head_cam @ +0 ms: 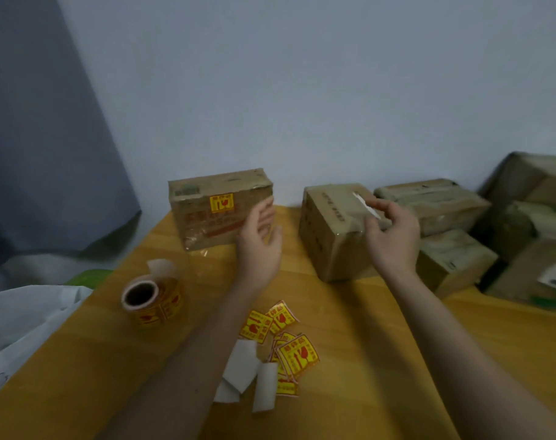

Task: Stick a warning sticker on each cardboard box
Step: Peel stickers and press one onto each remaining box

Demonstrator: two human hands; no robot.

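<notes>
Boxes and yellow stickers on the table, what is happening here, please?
A person is labelling cardboard boxes. The left hand, fingers straight, rests against the side of a standing box that already carries a yellow sticker. The right hand pinches a white strip over a second box, which shows no sticker yet. Loose stickers and a sticker roll lie on the table. More boxes wait at the right.
</notes>
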